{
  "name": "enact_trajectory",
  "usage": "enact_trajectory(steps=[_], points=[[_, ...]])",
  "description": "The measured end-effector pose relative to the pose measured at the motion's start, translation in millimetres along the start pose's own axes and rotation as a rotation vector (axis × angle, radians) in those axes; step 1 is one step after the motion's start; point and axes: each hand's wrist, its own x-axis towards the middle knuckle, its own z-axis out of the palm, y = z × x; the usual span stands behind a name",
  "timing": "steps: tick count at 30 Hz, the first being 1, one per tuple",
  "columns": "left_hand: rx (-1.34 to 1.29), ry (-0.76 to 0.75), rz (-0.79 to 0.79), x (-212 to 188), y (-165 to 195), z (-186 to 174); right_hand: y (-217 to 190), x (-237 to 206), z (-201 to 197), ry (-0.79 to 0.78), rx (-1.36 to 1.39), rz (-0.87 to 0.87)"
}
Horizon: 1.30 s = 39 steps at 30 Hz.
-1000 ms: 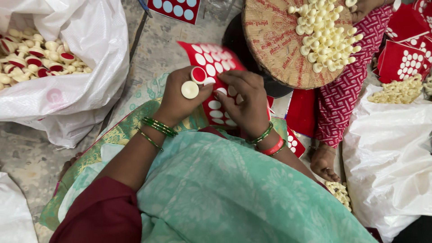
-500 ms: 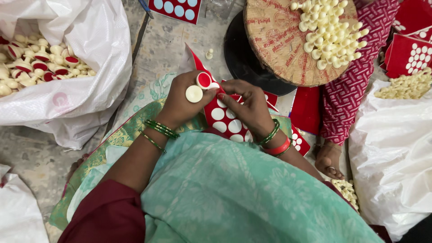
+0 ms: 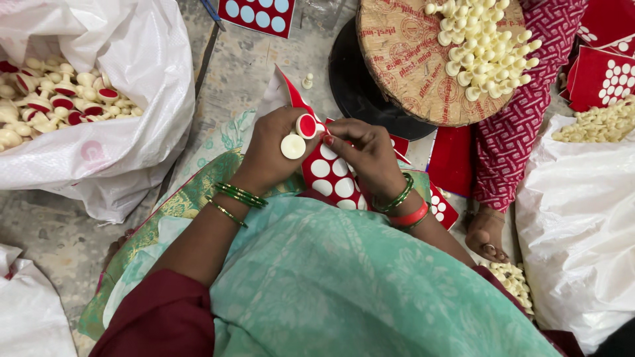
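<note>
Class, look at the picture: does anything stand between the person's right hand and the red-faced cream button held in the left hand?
Nothing visible does. The right hand has its fingertips right at the red-faced button, which the left hand holds over the red sticker sheet. A plain cream button sits just below, off to the side.

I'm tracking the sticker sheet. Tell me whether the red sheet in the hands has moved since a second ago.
Yes. The red sticker sheet has turned from lying flat toward the round woven tray to standing edge-up between the left hand and right hand.
</note>
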Motion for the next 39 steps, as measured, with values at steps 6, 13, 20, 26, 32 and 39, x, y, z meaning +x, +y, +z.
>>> enact_trajectory(steps=[6,13,20,26,32,39], points=[[-0.056,-0.077,-0.089,-4.3,-2.7,-3.6,14.5,4.8,-19.6,-0.058,0.187,0.171],[-0.028,-0.054,-0.079,-3.6,-12.6,2.2,26.9,12.0,-32.5,-0.087,0.096,0.233],[0.092,-0.008,-0.153,-1.9,-26.3,7.4,0.8,20.2,-14.7,0.381,-0.666,-0.334],[0.162,-0.022,-0.188,0.1,-31.7,12.5,-31.9,1.0,15.1,0.476,-1.061,-0.849],[0.254,-0.028,-0.192,1.5,-33.1,15.0,-26.4,9.2,31.1,0.455,-1.122,-1.026],[0.231,-0.026,-0.179,0.7,-32.7,14.9,-20.9,6.2,30.0,0.402,-1.125,-1.009]])
